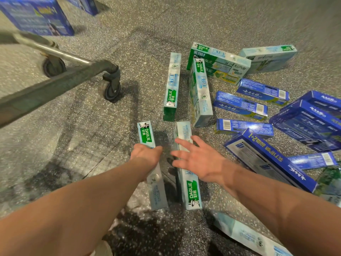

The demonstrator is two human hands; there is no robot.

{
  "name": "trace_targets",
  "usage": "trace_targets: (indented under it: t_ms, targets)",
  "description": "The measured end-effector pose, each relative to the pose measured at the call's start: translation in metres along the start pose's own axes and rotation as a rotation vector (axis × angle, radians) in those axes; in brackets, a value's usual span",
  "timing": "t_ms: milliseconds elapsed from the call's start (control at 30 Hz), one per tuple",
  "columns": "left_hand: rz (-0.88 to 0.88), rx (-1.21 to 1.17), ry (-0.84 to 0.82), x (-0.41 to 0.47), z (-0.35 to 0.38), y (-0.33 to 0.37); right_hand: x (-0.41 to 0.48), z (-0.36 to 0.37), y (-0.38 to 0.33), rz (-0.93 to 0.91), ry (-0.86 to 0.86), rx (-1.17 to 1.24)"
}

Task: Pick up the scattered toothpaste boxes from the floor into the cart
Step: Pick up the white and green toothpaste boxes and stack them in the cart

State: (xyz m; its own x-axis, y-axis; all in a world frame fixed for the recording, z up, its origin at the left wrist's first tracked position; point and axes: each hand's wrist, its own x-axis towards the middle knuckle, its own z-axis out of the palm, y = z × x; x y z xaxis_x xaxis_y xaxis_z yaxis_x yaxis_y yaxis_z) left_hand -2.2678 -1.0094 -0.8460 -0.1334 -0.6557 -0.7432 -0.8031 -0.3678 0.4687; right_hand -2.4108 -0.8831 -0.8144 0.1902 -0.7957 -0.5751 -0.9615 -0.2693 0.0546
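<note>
Head view: a speckled floor (151,30) is seen from above, with two bare forearms reaching forward
Landmark: a long pale Darlie box (188,174) lies on the floor just ahead of the person, its green end nearest the viewer
Left hand: the left hand (145,154) is closed around a second Darlie box (147,137), just left of the landmark and roughly parallel to it
Right hand: the right hand (199,159) is spread wide with fingers splayed, over the far half of the landmark box; contact cannot be told
Beyond the landmark: two more green-and-white boxes (172,85) are seen side by side, with wider multipacks (219,63) behind them
Right of the landmark: blue toothpaste boxes (241,104) are scattered, some overlapping
Near right of the landmark: another pale box (247,235) is partly hidden by the right forearm
Left of the landmark, well apart: the cart (60,78) frame and two wheels are seen, with large blue cartons (36,17) behind
</note>
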Motion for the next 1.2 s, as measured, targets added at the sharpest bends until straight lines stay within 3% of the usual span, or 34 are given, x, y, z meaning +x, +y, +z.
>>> trace_targets:
  t_ms: [100, 200, 400, 567, 867, 967, 1200]
  targets:
    - [-0.014, -0.075, 0.01, 0.004, -0.017, -0.007, 0.004, -0.003, 0.001, -0.007, 0.024, -0.08]
    - [-0.036, -0.062, 0.05, 0.003, -0.035, -0.012, 0.0, -0.015, 0.008, 0.114, 0.093, -0.062]
    - [-0.1, -0.09, 0.113, 0.006, -0.065, -0.019, -0.005, -0.039, 0.015, 0.502, 0.11, 0.369]
    - [-0.093, -0.147, 0.053, -0.01, -0.044, -0.015, 0.001, -0.038, -0.001, 0.724, 0.11, 0.613]
    - [-0.065, -0.328, -0.251, -0.034, 0.014, -0.013, 0.02, -0.035, -0.022, 0.762, 0.156, 0.847]
    - [-0.054, -0.349, -0.258, -0.001, 0.033, -0.033, 0.022, -0.029, -0.02, 0.743, 0.127, 0.896]
    - [-0.041, -0.399, -0.328, -0.033, 0.011, -0.01, 0.035, -0.019, -0.024, 0.678, 0.113, 0.894]
